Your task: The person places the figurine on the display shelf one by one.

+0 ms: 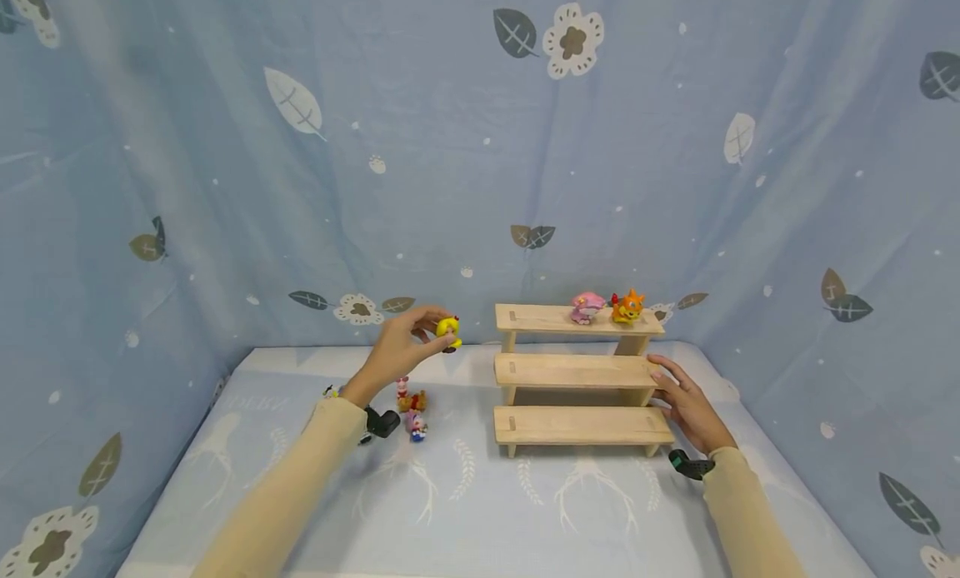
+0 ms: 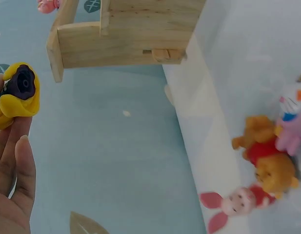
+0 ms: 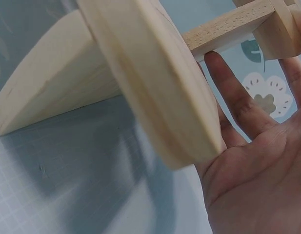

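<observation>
A small yellow-haired figurine (image 1: 448, 332) is pinched between the thumb and fingers of my left hand (image 1: 405, 345), held up to the left of a three-tier wooden display shelf (image 1: 573, 370). In the left wrist view the dark, hollow-looking underside of the figurine (image 2: 24, 83) faces the camera. My right hand (image 1: 688, 405) holds the shelf's right side, fingers at the end of the middle tier. The right wrist view has one fingertip against a plank (image 3: 233, 31) and the palm close to a nearer plank's end. A pink figurine (image 1: 587, 307) and an orange figurine (image 1: 628, 306) stand on the top tier.
Below my left forearm, several figurines sit on the table (image 1: 480, 511): a Piglet (image 2: 238, 201), a Winnie the Pooh (image 2: 270, 156) and a purple-and-white figure (image 1: 416, 426) among them. My left wrist partly hides others. A patterned blue curtain (image 1: 450, 145) hangs behind and on both sides.
</observation>
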Demonstrator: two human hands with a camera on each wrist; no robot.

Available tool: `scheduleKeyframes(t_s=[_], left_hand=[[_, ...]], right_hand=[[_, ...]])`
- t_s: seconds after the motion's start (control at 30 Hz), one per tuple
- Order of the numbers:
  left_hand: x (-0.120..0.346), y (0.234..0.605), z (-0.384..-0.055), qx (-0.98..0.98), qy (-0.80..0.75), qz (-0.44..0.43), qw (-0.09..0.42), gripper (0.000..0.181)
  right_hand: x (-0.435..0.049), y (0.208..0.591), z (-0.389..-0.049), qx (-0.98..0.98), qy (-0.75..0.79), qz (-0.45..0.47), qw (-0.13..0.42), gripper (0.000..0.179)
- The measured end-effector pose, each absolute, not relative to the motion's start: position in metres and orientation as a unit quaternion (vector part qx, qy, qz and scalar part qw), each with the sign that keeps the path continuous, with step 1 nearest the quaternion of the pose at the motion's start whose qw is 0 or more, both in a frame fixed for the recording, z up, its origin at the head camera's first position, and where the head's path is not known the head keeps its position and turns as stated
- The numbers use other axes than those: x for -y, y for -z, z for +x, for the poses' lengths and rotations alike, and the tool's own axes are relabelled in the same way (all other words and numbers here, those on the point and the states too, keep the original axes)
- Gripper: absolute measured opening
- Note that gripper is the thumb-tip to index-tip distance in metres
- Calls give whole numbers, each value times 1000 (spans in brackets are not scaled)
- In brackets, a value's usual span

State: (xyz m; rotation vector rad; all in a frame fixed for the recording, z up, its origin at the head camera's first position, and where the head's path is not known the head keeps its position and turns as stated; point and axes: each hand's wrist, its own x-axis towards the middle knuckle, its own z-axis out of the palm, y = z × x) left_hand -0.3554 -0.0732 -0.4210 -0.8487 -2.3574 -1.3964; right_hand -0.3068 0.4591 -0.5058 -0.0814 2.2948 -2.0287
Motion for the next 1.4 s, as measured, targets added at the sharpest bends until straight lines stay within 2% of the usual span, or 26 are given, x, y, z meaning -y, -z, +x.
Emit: scheduleKeyframes(t_s=[0.27,0.5,0.8,1.1,1.4], left_hand=[[54,414,-364,801,488,-313,147,37],[36,409,-369,796,483,-326,164,34],[12,404,-375,788,487,-333,178,33],[-10,400,-380,772,508,-341,170,32],[-33,396,-383,769,520,-336,162,31]], right_hand=[[-457,505,-308,-751,659,-19,38,63],[-456,506,-308,-754,656,-13,33,57],[-457,507,-309,-751,659,-7,33,62],[-459,505,-309,-742,670,-11,32,56],[-457,508,-309,-747,664,-5,30,58]])
